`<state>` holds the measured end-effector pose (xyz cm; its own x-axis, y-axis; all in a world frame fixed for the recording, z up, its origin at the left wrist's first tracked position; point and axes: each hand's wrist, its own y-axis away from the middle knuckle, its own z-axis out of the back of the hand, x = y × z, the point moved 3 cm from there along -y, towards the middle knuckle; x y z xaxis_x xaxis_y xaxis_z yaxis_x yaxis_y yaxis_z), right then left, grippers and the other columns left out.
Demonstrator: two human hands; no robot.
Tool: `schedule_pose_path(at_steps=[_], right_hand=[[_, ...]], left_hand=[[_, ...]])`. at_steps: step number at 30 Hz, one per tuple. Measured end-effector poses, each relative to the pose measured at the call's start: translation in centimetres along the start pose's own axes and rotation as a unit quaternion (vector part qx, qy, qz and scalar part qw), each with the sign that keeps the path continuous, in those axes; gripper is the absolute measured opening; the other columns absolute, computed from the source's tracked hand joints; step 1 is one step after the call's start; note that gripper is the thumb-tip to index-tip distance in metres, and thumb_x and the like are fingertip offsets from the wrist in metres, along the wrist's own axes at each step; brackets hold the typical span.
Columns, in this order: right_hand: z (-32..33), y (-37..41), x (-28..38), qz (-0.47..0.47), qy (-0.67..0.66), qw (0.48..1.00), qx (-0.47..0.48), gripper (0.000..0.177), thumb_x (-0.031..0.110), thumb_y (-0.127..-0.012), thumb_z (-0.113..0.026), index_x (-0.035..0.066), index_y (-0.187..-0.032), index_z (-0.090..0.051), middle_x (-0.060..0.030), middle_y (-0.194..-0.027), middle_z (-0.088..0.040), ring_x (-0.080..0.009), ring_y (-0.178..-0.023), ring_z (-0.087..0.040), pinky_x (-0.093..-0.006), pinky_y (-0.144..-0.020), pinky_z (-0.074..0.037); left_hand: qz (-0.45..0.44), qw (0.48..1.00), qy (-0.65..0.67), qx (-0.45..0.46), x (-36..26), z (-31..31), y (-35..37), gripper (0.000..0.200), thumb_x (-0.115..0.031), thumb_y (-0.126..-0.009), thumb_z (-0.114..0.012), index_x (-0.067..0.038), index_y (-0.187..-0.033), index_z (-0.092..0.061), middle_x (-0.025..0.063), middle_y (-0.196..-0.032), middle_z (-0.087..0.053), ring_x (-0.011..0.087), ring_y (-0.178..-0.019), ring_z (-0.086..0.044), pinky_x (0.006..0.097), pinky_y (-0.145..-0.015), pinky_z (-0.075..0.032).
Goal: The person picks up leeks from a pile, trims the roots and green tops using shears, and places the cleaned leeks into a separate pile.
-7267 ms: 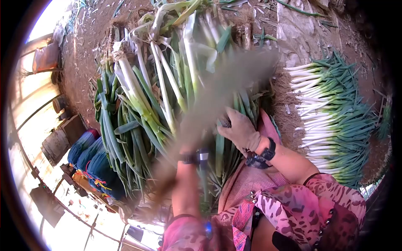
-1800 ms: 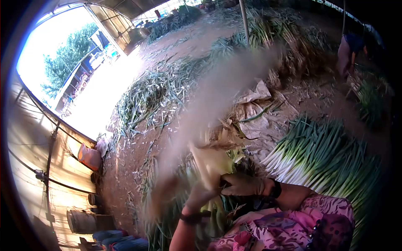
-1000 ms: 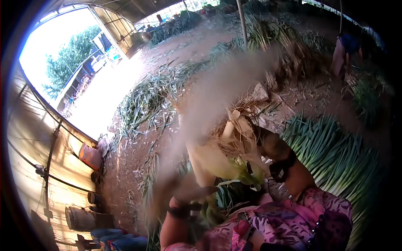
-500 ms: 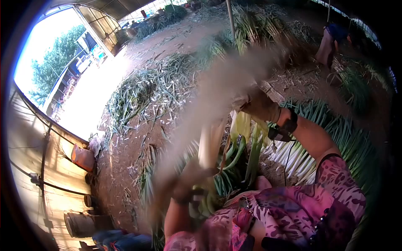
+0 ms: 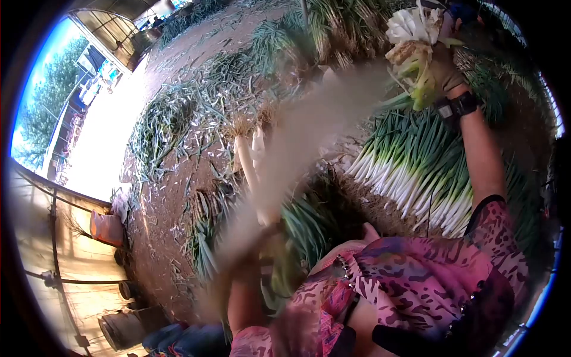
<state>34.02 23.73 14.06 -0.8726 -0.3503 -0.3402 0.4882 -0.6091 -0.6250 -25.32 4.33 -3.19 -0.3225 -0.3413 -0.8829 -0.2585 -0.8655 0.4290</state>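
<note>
My left hand (image 5: 262,237), partly veiled by a pale smear across the view, is closed around green onions (image 5: 245,159). Their white stalks stand upright with the roots on top, and their green ends hang below the hand. At the upper right, my outstretched right hand (image 5: 447,72) grips a bunch of peeled outer onion leaves (image 5: 418,74), whitish and yellow-green. A black band circles that wrist. Beneath the right arm lies a wide row of cleaned green onions (image 5: 410,172), white ends toward me.
Leaf scraps (image 5: 169,128) are heaped on the dirt floor ahead. Unpeeled onion bundles (image 5: 333,27) stand at the back, beside a thin pole. More onions (image 5: 205,232) lie by my left arm. A pinkish sack (image 5: 107,227) and a log-like cylinder (image 5: 122,329) sit along the left wall.
My right hand has moved from near the stalks out to the upper right, carrying the peeled leaves away. The left hand still holds the onions, whose white stalks are now more exposed.
</note>
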Motion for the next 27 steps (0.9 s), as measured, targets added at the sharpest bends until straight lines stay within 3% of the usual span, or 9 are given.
schedule_pose_path(at_steps=[5,6,8,11,14,15,16,18,27], right_hand=[[-3.6,-4.0,22.8,-0.146,-0.442,0.879,0.101,0.039,0.020,-0.092,-0.064,0.004,-0.127,-0.060,-0.0208,-0.109,-0.069,-0.0372,-0.098,-0.068,-0.0433,-0.086,-0.055],[-4.2,-4.7,26.6,-0.142,-0.473,0.863,0.106,0.041,0.020,-0.092,-0.065,0.003,-0.129,-0.059,-0.0211,-0.111,-0.069,-0.0373,-0.100,-0.068,-0.0430,-0.087,-0.054],[-5.1,-5.2,31.3,-0.124,-0.495,0.853,0.106,0.046,0.021,-0.091,-0.066,0.003,-0.132,-0.055,-0.0218,-0.115,-0.068,-0.0376,-0.103,-0.068,-0.0425,-0.090,-0.054],[-6.7,-5.2,33.5,-0.087,-0.482,0.861,0.135,0.050,0.023,-0.092,-0.066,0.004,-0.137,-0.052,-0.0220,-0.117,-0.068,-0.0374,-0.106,-0.067,-0.0413,-0.093,-0.053],[-9.6,-3.9,35.5,-0.095,-0.523,0.846,0.052,0.049,0.023,-0.093,-0.065,0.009,-0.138,-0.051,-0.0213,-0.111,-0.070,-0.0374,-0.104,-0.068,-0.0418,-0.091,-0.053],[-5.9,-5.1,35.4,-0.225,-0.538,0.793,0.175,0.031,0.013,-0.089,-0.062,0.001,-0.117,-0.063,-0.0216,-0.112,-0.068,-0.0367,-0.102,-0.067,-0.0449,-0.085,-0.054],[-1.9,-6.5,35.2,-0.340,-0.483,0.763,0.262,0.032,0.015,-0.086,-0.066,0.003,-0.115,-0.063,-0.0204,-0.103,-0.070,-0.0381,-0.093,-0.069,-0.0469,-0.077,-0.055],[-3.2,-5.7,35.8,-0.294,-0.417,0.821,0.256,0.036,0.019,-0.083,-0.069,0.006,-0.116,-0.062,-0.0191,-0.095,-0.070,-0.0387,-0.089,-0.070,-0.0475,-0.073,-0.056],[-9.2,-3.9,37.4,-0.118,-0.371,0.917,0.090,0.080,0.053,-0.077,-0.078,0.011,-0.140,-0.053,-0.0149,-0.127,-0.062,-0.0359,-0.102,-0.068,-0.0456,-0.087,-0.055]], left_hand=[[-0.068,0.998,0.012,-0.002,4.6,-1.3,-5.6,0.029,-0.017,-0.078,-0.080,0.000,-0.098,-0.067,0.0031,-0.082,-0.067,0.0137,-0.071,-0.064,0.0303,-0.065,-0.052],[-0.067,0.998,0.000,-0.011,0.6,-2.6,-4.8,0.031,-0.017,-0.077,-0.080,0.000,-0.100,-0.068,0.0035,-0.082,-0.068,0.0137,-0.071,-0.065,0.0299,-0.065,-0.053],[-0.092,0.991,-0.075,-0.060,-2.4,-4.5,-4.9,0.040,-0.022,-0.078,-0.081,0.000,-0.109,-0.067,0.0071,-0.086,-0.072,0.0143,-0.075,-0.069,0.0307,-0.067,-0.055],[-0.128,0.972,-0.102,-0.166,-3.3,-6.7,-4.9,0.053,-0.039,-0.078,-0.080,0.001,-0.110,-0.064,0.0165,-0.090,-0.073,0.0325,-0.081,-0.071,0.0414,-0.075,-0.056],[-0.100,0.966,-0.141,-0.194,-2.4,-6.6,-4.9,0.060,-0.043,-0.075,-0.081,0.000,-0.113,-0.062,0.0199,-0.091,-0.071,0.0362,-0.083,-0.070,0.0441,-0.077,-0.055],[-0.094,0.959,-0.167,-0.207,-0.9,-6.6,-5.5,0.061,-0.043,-0.074,-0.081,-0.001,-0.113,-0.062,0.0200,-0.092,-0.071,0.0362,-0.084,-0.070,0.0448,-0.078,-0.055],[-0.087,0.952,-0.194,-0.219,0.0,-6.7,-5.9,0.062,-0.044,-0.073,-0.081,-0.001,-0.114,-0.062,0.0202,-0.093,-0.070,0.0361,-0.086,-0.070,0.0454,-0.078,-0.054],[-0.083,0.955,-0.181,-0.220,-0.4,-7.1,-5.8,0.063,-0.043,-0.072,-0.081,-0.001,-0.113,-0.060,0.0215,-0.095,-0.070,0.0385,-0.087,-0.069,0.0469,-0.078,-0.054],[-0.065,0.947,-0.175,-0.260,-1.9,-8.2,-5.6,0.070,-0.048,-0.072,-0.081,0.000,-0.118,-0.058,0.0249,-0.099,-0.070,0.0433,-0.091,-0.068,0.0492,-0.080,-0.054]])
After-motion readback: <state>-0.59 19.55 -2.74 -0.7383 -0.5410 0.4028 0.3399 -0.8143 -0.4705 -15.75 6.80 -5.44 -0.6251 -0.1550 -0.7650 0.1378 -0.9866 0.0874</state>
